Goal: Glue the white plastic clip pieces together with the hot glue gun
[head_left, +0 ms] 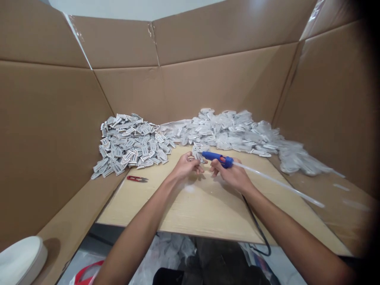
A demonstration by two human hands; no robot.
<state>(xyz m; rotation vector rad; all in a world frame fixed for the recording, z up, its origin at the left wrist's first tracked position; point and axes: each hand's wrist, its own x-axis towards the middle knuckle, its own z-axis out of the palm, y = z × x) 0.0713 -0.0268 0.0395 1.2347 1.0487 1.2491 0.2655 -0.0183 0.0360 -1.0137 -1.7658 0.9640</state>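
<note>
My right hand [233, 174] is wrapped round a blue glue gun [218, 158], its nozzle pointing left. A long translucent glue stick [279, 182] sticks out of its back end. In my left hand [187, 166] is a small grey-and-white flat piece [197, 151], pinched by the fingers above the board. The nozzle meets or nearly meets this piece; I cannot tell whether they touch. Behind my left hand lies a heap of similar grey-and-white pieces [133, 142]. Beyond my right hand is a pile of pieces in clear plastic bags [228, 128].
Red thread snips [137, 179] lie on the pale wooden board [178, 209], left of my left forearm. Cardboard walls [222, 83] enclose the back and sides. A black cord [255, 221] hangs over the front edge. A round white object [26, 259] stands at lower left.
</note>
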